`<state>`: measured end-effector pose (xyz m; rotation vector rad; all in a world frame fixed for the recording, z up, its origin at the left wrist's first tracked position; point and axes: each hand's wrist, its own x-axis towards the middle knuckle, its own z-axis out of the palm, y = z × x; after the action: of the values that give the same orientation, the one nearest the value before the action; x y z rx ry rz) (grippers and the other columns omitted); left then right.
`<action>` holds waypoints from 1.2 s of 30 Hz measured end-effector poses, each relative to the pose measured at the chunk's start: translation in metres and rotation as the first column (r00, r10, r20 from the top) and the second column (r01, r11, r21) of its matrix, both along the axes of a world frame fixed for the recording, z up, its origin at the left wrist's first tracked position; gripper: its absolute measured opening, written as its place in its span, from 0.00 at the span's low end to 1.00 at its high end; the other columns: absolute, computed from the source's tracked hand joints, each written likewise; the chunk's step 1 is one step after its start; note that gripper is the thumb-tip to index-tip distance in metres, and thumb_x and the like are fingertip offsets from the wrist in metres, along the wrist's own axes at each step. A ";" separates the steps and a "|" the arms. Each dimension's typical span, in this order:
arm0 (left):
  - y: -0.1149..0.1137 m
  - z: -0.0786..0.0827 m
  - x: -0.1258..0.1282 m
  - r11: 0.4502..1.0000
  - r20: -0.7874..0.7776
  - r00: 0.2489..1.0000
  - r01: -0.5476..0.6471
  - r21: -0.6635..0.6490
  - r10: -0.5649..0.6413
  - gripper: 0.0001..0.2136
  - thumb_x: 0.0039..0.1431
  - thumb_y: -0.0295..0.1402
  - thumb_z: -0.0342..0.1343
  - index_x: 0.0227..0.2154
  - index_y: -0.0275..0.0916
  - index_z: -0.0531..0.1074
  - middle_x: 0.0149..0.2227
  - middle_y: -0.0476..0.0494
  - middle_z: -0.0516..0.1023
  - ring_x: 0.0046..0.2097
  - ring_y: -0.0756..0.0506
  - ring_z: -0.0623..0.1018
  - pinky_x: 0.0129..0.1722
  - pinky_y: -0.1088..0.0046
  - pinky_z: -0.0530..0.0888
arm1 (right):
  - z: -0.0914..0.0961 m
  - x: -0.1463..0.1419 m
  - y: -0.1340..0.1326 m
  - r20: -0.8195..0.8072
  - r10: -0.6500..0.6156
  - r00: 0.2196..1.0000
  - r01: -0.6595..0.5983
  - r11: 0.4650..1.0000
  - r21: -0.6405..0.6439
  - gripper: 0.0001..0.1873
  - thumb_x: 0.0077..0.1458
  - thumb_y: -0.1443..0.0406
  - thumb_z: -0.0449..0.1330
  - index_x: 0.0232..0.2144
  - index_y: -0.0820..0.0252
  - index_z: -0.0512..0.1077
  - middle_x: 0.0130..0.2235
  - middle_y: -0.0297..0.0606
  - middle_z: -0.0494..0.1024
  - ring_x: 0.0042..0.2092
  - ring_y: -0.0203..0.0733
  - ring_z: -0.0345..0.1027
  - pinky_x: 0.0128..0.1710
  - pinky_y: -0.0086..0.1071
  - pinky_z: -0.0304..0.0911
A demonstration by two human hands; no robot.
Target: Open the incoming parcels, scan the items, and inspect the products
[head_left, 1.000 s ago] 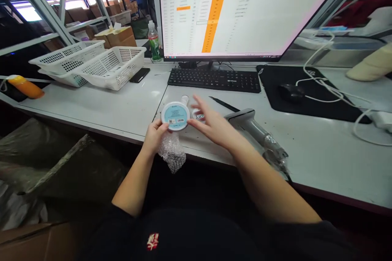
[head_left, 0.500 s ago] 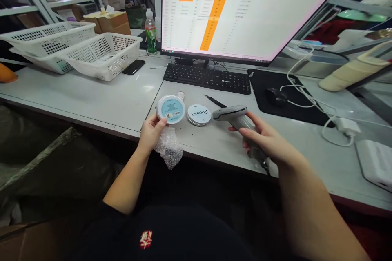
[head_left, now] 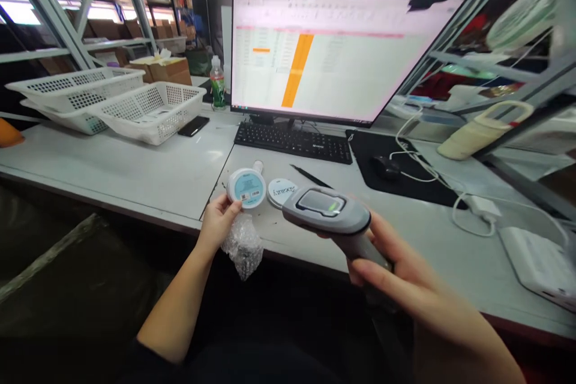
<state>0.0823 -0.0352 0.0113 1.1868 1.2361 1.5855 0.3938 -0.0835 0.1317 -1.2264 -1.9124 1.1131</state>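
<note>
We observe both hands at the near edge of the grey-white tabletop [head_left: 153, 189], well apart from one another. The left hand [head_left: 219, 223] grips a round white container [head_left: 247, 188] at its near edge, thumb over the rim; the pale blue label, bearing a small printed code, faces up toward us. We cannot tell whether the container's underside touches the table. A crumpled piece of bubble wrap [head_left: 243, 250] hangs below the left hand, past the table edge; how it is held is hidden from us.

The right hand [head_left: 393, 261] is wrapped around the handle of a grey handheld scanner [head_left: 330, 210]. We note a green light on the scanner's upper face and its head pointing leftward, toward the container. From our viewpoint the head overlaps a flat white disc [head_left: 279, 190] with dark lettering, which lies just right of the container.

Beyond these we record a dark pen [head_left: 310, 176] lying at a slant, then a black keyboard [head_left: 292, 142] in front of a monitor [head_left: 351, 66] showing a table with an orange column. Right of the keyboard, a black mouse [head_left: 384, 167] rests on a dark mat [head_left: 366, 147].
</note>
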 end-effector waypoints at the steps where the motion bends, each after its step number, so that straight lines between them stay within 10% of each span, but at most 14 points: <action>1: 0.000 0.000 0.000 1.000 0.003 1.000 0.005 -0.005 -0.005 0.22 0.56 0.52 0.66 0.39 0.35 0.80 0.33 0.42 0.81 0.37 0.43 0.80 0.42 0.68 0.76 | 0.001 0.003 -0.001 -0.001 -0.008 1.000 0.008 1.000 0.005 0.46 0.63 0.46 0.62 0.76 0.49 0.52 0.43 0.41 0.80 0.30 0.39 0.70 0.32 0.34 0.74; 7: -0.001 -0.002 0.001 1.000 0.023 1.000 0.015 0.016 -0.016 0.23 0.57 0.52 0.66 0.45 0.36 0.82 0.42 0.39 0.84 0.44 0.40 0.82 0.48 0.65 0.77 | -0.010 0.023 0.024 0.084 -0.112 0.990 0.108 0.993 0.047 0.51 0.60 0.44 0.63 0.77 0.50 0.49 0.36 0.38 0.80 0.26 0.42 0.71 0.23 0.35 0.69; 13: -0.005 -0.004 -0.003 0.999 0.051 0.998 0.044 0.023 -0.045 0.24 0.57 0.52 0.66 0.47 0.37 0.82 0.43 0.39 0.85 0.45 0.39 0.82 0.47 0.65 0.77 | -0.057 0.064 0.083 0.350 -0.226 0.909 0.229 0.973 0.033 0.47 0.65 0.48 0.56 0.77 0.63 0.47 0.25 0.33 0.78 0.28 0.50 0.78 0.34 0.43 0.75; 19: -0.012 -0.006 0.000 0.989 0.067 0.987 0.147 0.030 -0.148 0.23 0.52 0.53 0.68 0.41 0.39 0.83 0.38 0.39 0.85 0.45 0.36 0.83 0.48 0.61 0.78 | -0.059 0.032 0.074 0.219 -0.500 0.838 0.367 0.813 0.453 0.46 0.60 0.45 0.61 0.73 0.59 0.58 0.65 0.57 0.72 0.64 0.65 0.69 0.61 0.63 0.66; 24: -0.027 -0.008 0.023 0.937 0.036 0.936 0.349 0.000 -0.349 0.24 0.52 0.53 0.69 0.43 0.39 0.83 0.35 0.41 0.83 0.40 0.39 0.81 0.44 0.64 0.76 | -0.061 -0.067 0.063 -0.168 0.130 0.977 -0.112 0.987 0.112 0.46 0.56 0.48 0.69 0.71 0.53 0.59 0.62 0.48 0.76 0.60 0.54 0.74 0.58 0.49 0.73; 27: -0.031 -0.005 0.007 0.963 -0.032 0.963 0.266 -0.049 -0.268 0.31 0.50 0.56 0.71 0.51 0.40 0.80 0.24 0.51 0.71 0.27 0.47 0.71 0.32 0.71 0.70 | -0.073 -0.088 0.079 -0.328 0.055 0.943 -0.075 0.996 -0.048 0.37 0.50 0.48 0.72 0.58 0.54 0.71 0.49 0.42 0.82 0.45 0.51 0.78 0.40 0.42 0.78; 29: -0.030 0.007 -0.032 1.000 -0.064 0.998 -0.003 0.029 0.005 0.36 0.49 0.61 0.70 0.53 0.39 0.77 0.22 0.56 0.63 0.24 0.50 0.65 0.29 0.72 0.67 | -0.083 -0.086 0.089 -0.413 -0.087 0.907 0.050 0.994 -0.099 0.33 0.47 0.46 0.72 0.51 0.54 0.72 0.43 0.40 0.81 0.37 0.47 0.77 0.30 0.36 0.74; 31: -0.037 0.028 -0.099 0.847 -0.044 0.868 -0.470 0.248 0.494 0.37 0.53 0.65 0.64 0.52 0.36 0.76 0.26 0.52 0.66 0.28 0.50 0.66 0.33 0.72 0.69 | -0.091 -0.080 0.098 -0.467 -0.185 0.865 0.135 0.981 -0.140 0.28 0.47 0.47 0.72 0.45 0.53 0.72 0.40 0.38 0.79 0.34 0.44 0.74 0.28 0.35 0.72; 33: -0.058 0.051 -0.182 0.404 -0.044 0.437 -0.783 0.473 0.898 0.36 0.60 0.61 0.62 0.58 0.35 0.70 0.43 0.41 0.75 0.36 0.48 0.70 0.43 0.69 0.71 | -0.094 -0.079 0.104 -0.513 -0.258 0.818 0.177 0.963 -0.202 0.27 0.43 0.49 0.75 0.42 0.50 0.74 0.39 0.36 0.77 0.33 0.42 0.72 0.26 0.33 0.70; 34: -0.075 0.060 -0.222 0.179 -0.075 0.164 -0.827 0.534 0.984 0.33 0.64 0.55 0.61 0.62 0.35 0.66 0.52 0.35 0.74 0.41 0.46 0.72 0.49 0.67 0.71 | -0.094 -0.080 0.105 -0.528 -0.278 0.803 0.181 0.957 -0.227 0.25 0.41 0.51 0.76 0.41 0.48 0.75 0.40 0.36 0.76 0.32 0.42 0.71 0.25 0.33 0.69; 36: -0.111 0.070 -0.288 -0.071 -0.271 -0.241 -0.854 0.515 0.932 0.33 0.68 0.44 0.60 0.69 0.34 0.56 0.64 0.28 0.66 0.54 0.40 0.72 0.61 0.60 0.67 | -0.092 -0.085 0.102 -0.531 -0.278 0.800 0.171 0.955 -0.242 0.22 0.41 0.54 0.77 0.38 0.44 0.77 0.41 0.38 0.75 0.33 0.43 0.70 0.23 0.36 0.69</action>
<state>-0.2054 -0.1464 0.0815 0.6153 3.0660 2.4036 0.3083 0.0188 0.0395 -1.0315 -1.2057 1.3561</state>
